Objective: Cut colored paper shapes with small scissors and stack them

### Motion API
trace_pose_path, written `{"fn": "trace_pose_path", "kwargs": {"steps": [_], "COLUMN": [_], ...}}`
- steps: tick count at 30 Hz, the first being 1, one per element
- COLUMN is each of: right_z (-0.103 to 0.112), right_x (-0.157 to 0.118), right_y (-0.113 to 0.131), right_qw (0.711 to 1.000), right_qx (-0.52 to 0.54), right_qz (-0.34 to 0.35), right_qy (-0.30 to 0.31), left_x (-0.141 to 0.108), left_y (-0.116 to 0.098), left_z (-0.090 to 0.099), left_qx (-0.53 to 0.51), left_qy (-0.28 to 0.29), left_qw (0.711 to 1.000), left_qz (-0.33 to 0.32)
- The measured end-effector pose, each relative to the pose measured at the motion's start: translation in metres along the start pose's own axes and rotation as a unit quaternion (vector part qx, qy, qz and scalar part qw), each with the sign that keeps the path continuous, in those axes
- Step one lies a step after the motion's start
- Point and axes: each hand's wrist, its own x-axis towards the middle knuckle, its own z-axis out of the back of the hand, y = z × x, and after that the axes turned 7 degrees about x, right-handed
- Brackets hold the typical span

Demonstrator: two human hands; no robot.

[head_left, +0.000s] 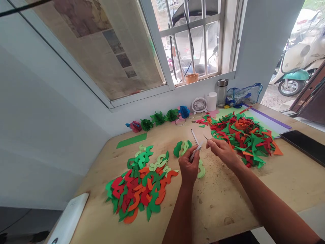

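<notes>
My left hand (189, 164) is closed around a slim white thing (195, 153) whose exact kind I cannot make out. Just to its right, my right hand (222, 150) pinches a thin, dark, pointed piece (205, 137), too small to name surely. The two hands are close together but apart. Beyond them a white pen (194, 136) lies on the table. Curved light-green paper cutouts (201, 170) and a dark-green one (177, 149) lie around my left hand, partly hidden by it. Further left is a heap of curvy red, orange and green paper cutouts (138, 191).
A wooden table (215, 210) carries a pile of paper scraps (243, 135), a black phone (304, 145) and a green strip (132, 140). Paper flowers (157, 118), a small fan (199, 105), a glass bottle (222, 93) and a clear pouch (243, 94) line the wall.
</notes>
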Motion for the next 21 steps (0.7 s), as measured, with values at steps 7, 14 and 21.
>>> {"fn": "trace_pose_path", "kwargs": {"steps": [7,14,21], "right_z": [-0.0019,-0.0023,-0.0026], "right_x": [-0.0009,-0.0031,-0.0028], "right_y": [0.0002,0.0021,-0.0023], "right_qw": [0.996,0.996,0.996], "right_qx": [-0.073,-0.07,-0.05], "right_qz": [0.05,0.05,0.059], "right_qy": [0.013,0.039,0.053], "left_x": [0.0003,-0.0006,-0.0013], "left_y": [0.0022,0.003,0.0067], "left_z": [-0.0012,-0.0012,-0.0024], "left_qx": [-0.021,-0.035,0.0], "left_qy": [-0.024,-0.02,-0.004], "left_qw": [0.999,0.999,1.0], "left_qz": [0.012,0.025,-0.013]}}
